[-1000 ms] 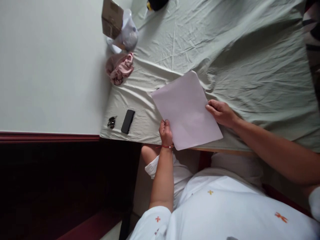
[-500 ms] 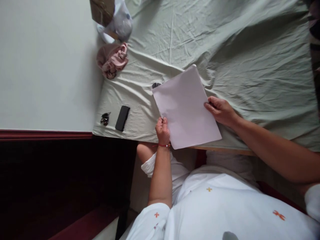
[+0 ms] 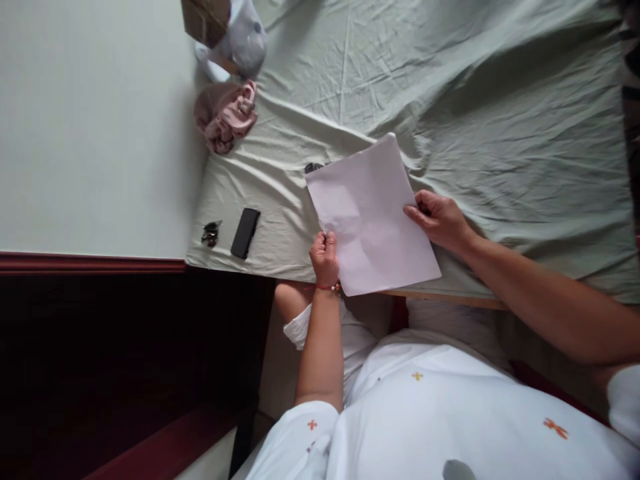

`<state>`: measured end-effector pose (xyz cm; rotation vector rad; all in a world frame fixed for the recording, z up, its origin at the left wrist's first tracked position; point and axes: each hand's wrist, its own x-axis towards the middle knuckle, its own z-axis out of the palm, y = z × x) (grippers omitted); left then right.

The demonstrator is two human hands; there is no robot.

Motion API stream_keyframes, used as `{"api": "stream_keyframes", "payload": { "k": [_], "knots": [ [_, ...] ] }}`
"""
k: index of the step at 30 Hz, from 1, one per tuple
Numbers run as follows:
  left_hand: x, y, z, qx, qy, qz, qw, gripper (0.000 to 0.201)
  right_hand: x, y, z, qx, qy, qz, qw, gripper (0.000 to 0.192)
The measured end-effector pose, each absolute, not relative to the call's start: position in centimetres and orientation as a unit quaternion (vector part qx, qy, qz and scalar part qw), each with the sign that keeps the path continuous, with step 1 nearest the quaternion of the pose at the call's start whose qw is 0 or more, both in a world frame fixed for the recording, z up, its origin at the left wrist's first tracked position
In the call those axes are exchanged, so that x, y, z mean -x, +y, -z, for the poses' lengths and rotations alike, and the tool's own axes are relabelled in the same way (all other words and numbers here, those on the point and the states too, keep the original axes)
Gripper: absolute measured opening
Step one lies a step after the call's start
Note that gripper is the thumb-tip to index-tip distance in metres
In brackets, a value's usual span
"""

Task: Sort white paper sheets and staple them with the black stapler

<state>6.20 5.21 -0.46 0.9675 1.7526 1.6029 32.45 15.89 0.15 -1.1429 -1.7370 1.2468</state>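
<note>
Over the sheet-covered counter (image 3: 500, 133): one pale pink paper sheet (image 3: 373, 213), left hand (image 3: 325, 257) pinching its near edge, right hand (image 3: 440, 220) gripping opposite. Step: positioning; next likely needs flattening.

Both hands hold a pale pink sheet of paper (image 3: 373, 213) above a bed with a rumpled green sheet (image 3: 500, 120): the left hand (image 3: 325, 257) pinches its near edge, the right hand (image 3: 440, 219) grips the opposite side. A black phone (image 3: 245, 233) lies near the bed's corner.

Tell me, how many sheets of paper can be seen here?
1. A single pale sheet of paper lies at the near table edge, the left hand pinching one side and the right hand the other. More could lie hidden underneath.
</note>
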Motion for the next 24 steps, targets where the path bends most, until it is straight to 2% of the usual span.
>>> {"api": "stream_keyframes", "payload": {
  "k": [8, 18, 24],
  "knots": [
    [-6.4, 5.2, 0.1, -0.318, 0.634, -0.624, 0.328, 0.04, -32.5, 15.9, -0.3, 0.436, -0.681, -0.474, 0.347, 0.036],
    [-6.6, 5.2, 0.2, -0.352, 0.661, -0.598, 0.285, 0.051, -32.2, 15.7, 0.4, 0.446, -0.609, -0.518, 0.402, 0.029],
    [-6.2, 5.2, 0.6, -0.338, 0.627, -0.632, 0.306, 0.049, -32.4, 16.0, 0.8, 0.45, -0.646, -0.471, 0.399, 0.025]
  ]
}}
